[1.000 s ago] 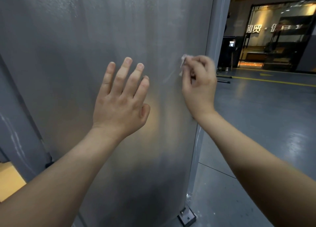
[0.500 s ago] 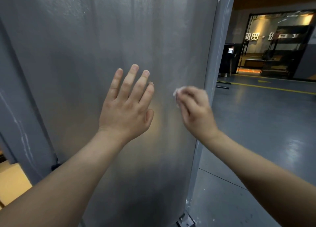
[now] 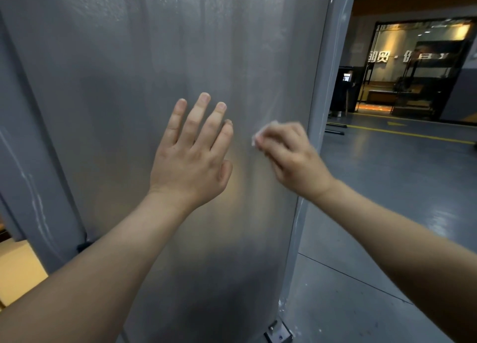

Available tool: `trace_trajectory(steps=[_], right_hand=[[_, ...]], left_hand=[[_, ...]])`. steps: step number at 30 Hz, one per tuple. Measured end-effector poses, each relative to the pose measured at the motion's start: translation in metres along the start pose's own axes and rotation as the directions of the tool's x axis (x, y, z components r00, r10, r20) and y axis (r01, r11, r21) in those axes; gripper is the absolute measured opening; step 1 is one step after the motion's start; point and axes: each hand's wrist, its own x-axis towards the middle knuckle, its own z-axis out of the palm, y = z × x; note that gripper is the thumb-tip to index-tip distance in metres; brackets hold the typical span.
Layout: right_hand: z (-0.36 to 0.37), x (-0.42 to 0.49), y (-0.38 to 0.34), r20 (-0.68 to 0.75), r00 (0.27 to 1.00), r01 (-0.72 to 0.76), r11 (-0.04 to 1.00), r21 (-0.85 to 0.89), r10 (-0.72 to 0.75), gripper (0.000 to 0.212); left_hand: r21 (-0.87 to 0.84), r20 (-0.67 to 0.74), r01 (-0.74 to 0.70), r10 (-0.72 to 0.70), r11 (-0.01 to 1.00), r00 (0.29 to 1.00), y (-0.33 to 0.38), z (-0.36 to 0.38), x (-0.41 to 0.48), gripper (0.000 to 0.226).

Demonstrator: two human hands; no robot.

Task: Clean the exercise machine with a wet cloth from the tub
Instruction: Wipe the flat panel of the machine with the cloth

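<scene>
Pinching the small wet cloth [image 3: 261,134] in my right hand [image 3: 291,159], grip narrow round its bunched middle, I press it against the exercise machine's grey panel [image 3: 124,84]. Soft, limp, light, probably slippery: bunching suits it. My left hand [image 3: 191,162] rests flat beside, holding nothing.

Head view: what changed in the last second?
The right hand, still pinching the cloth, wiped down and leftward across the machine's grey panel, from beside the frame post toward the left hand. Nothing was picked up or let go. The left hand stayed flat on the panel, fingers straight.
</scene>
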Motion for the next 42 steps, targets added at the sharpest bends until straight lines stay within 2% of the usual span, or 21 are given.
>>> trace_trajectory(steps=[2, 4, 6, 8, 10, 12, 13, 17, 21, 22, 24, 25, 27, 29, 32, 35, 36, 38, 40, 41, 42], right_hand=[[-0.003, 0.033, 0.022, -0.126, 0.986, -0.112, 0.994, -0.012, 0.110, 0.022], [-0.003, 0.060, 0.032, -0.244, 0.922, -0.303, 0.953, 0.024, 0.300, 0.022], [0.007, 0.052, 0.014, -0.272, 0.888, -0.375, 0.926, 0.042, 0.371, 0.025], [0.015, 0.016, -0.012, -0.167, 0.948, -0.269, 0.962, 0.041, 0.272, 0.027], [0.011, -0.015, -0.023, -0.015, 0.997, -0.077, 0.996, 0.051, 0.078, 0.026], [0.003, -0.008, -0.004, 0.079, 0.995, 0.059, 0.998, 0.033, -0.061, 0.024], [-0.001, 0.006, 0.007, 0.071, 0.994, 0.077, 0.997, 0.011, -0.078, 0.022], [-0.019, 0.072, 0.039, -0.115, 0.989, -0.095, 0.995, -0.043, 0.089, 0.021], [-0.015, 0.084, 0.034, -0.214, 0.928, -0.313, 0.950, 0.003, 0.306, 0.032], [-0.010, 0.073, 0.026, -0.196, 0.934, -0.302, 0.953, 0.008, 0.298, 0.037], [-0.005, 0.043, 0.016, -0.061, 0.985, -0.158, 0.987, 0.022, 0.159, 0.046], [-0.006, 0.032, 0.014, 0.029, 0.996, -0.091, 0.995, 0.049, 0.089, 0.045], [-0.019, 0.037, 0.022, 0.155, 0.987, -0.064, 0.993, 0.098, 0.048, 0.033], [-0.031, 0.066, 0.036, 0.105, 0.993, -0.073, 0.991, 0.115, 0.061, 0.029], [-0.039, 0.117, 0.061, -0.177, 0.958, -0.217, 0.974, 0.071, 0.226, 0.031], [-0.016, 0.116, 0.050, -0.253, 0.918, -0.307, 0.951, 0.029, 0.304, 0.033], [-0.006, 0.101, 0.041, -0.233, 0.936, -0.265, 0.964, 0.035, 0.265, 0.033], [0.000, 0.067, 0.024, -0.140, 0.987, -0.073, 0.997, 0.017, 0.075, 0.034], [-0.012, 0.065, 0.035, -0.030, 0.993, 0.111, 0.992, -0.052, -0.112, 0.039], [-0.019, 0.078, 0.048, -0.036, 0.991, 0.127, 0.988, -0.086, -0.130, 0.038], [-0.022, 0.093, 0.060, -0.093, 0.993, 0.059, 0.992, -0.107, -0.069, 0.035]], left_hand=[[-0.001, -0.009, 0.003, -0.003, 1.000, 1.000, 0.000, 0.000, 0.000, 0.057], [-0.002, -0.015, 0.001, -0.001, 1.000, 1.000, 0.001, 0.001, 0.000, 0.057], [-0.005, -0.018, -0.004, 0.004, 1.000, 1.000, 0.000, 0.001, 0.000, 0.055], [0.002, -0.016, -0.005, 0.005, 1.000, 1.000, 0.000, 0.001, 0.000, 0.054], [0.013, -0.021, -0.002, 0.002, 1.000, 1.000, 0.000, 0.001, 0.000, 0.053], [0.013, -0.022, 0.002, -0.001, 1.000, 1.000, 0.000, 0.002, 0.000, 0.053], [0.005, -0.019, 0.005, -0.005, 1.000, 1.000, 0.000, 0.002, 0.001, 0.053], [-0.038, 0.008, 0.010, -0.010, 0.999, 1.000, 0.001, -0.005, 0.002, 0.054], [-0.064, -0.041, 0.031, -0.033, 0.997, 0.999, -0.015, -0.021, 0.018, 0.052], [-0.052, -0.063, 0.052, -0.055, 0.997, 0.997, -0.022, -0.025, 0.025, 0.053], [-0.024, -0.092, 0.083, -0.085, 0.996, 0.992, -0.035, -0.032, 0.036, 0.054], [-0.017, -0.097, 0.088, -0.089, 0.996, 0.991, -0.040, -0.034, 0.040, 0.055], [0.003, -0.092, 0.078, -0.078, 0.997, 0.993, -0.047, -0.033, 0.042, 0.056], [0.034, -0.075, 0.054, -0.051, 0.998, 0.996, -0.050, -0.030, 0.040, 0.057], [0.052, -0.076, 0.054, -0.049, 0.997, 0.996, -0.050, -0.028, 0.039, 0.057], [0.054, -0.081, 0.058, -0.053, 0.997, 0.995, -0.050, -0.028, 0.039, 0.057], [0.049, -0.079, 0.055, -0.051, 0.997, 0.996, -0.050, -0.028, 0.040, 0.056], [0.049, -0.075, 0.053, -0.049, 0.997, 0.996, -0.050, -0.027, 0.039, 0.056], [0.056, -0.065, 0.055, -0.051, 0.997, 0.997, -0.050, -0.025, 0.039, 0.056], [0.058, -0.060, 0.057, -0.053, 0.997, 0.997, -0.050, -0.025, 0.039, 0.057], [0.061, -0.057, 0.057, -0.053, 0.997, 0.997, -0.050, -0.024, 0.040, 0.057]])
